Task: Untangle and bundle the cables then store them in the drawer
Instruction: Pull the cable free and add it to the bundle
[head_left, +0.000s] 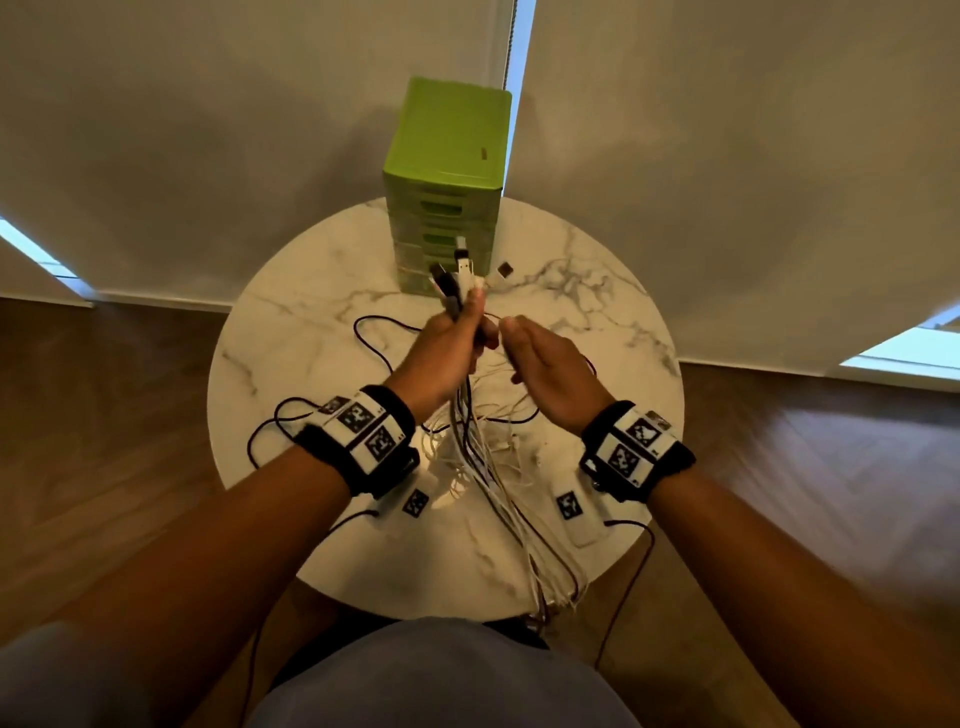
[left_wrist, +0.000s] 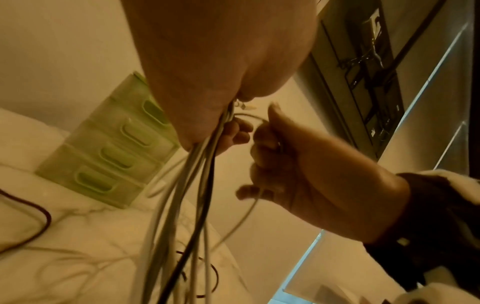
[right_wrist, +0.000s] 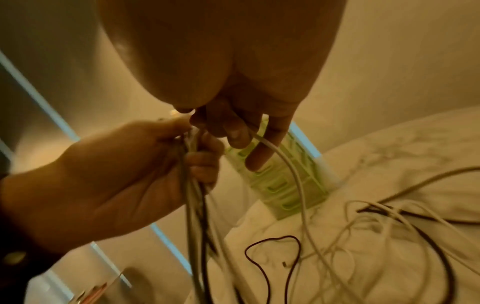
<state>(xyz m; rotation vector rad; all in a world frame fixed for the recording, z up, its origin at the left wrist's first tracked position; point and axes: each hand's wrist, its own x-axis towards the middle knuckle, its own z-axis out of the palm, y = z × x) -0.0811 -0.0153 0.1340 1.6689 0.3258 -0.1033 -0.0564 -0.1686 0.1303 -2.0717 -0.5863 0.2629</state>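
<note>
My left hand (head_left: 447, 348) grips a bunch of white and dark cables (head_left: 464, 415) just below their USB plugs (head_left: 457, 273), which stick up above the fist. The strands hang down to the round marble table (head_left: 311, 322) and trail over its near edge. In the left wrist view the bunch (left_wrist: 197, 174) drops from my palm (left_wrist: 207, 72). My right hand (head_left: 545, 364) is close beside the left, its fingers (right_wrist: 233, 127) curled round one white cable (right_wrist: 288, 164). The green drawer unit (head_left: 447, 140) stands at the table's far edge, all its drawers closed.
Loose white and black cables (right_wrist: 389, 222) lie tangled on the table under and right of my hands. A black cable (head_left: 374, 332) loops at the left. Two white marker tags (head_left: 576, 514) (head_left: 415, 501) lie near the front edge. A wood floor surrounds the table.
</note>
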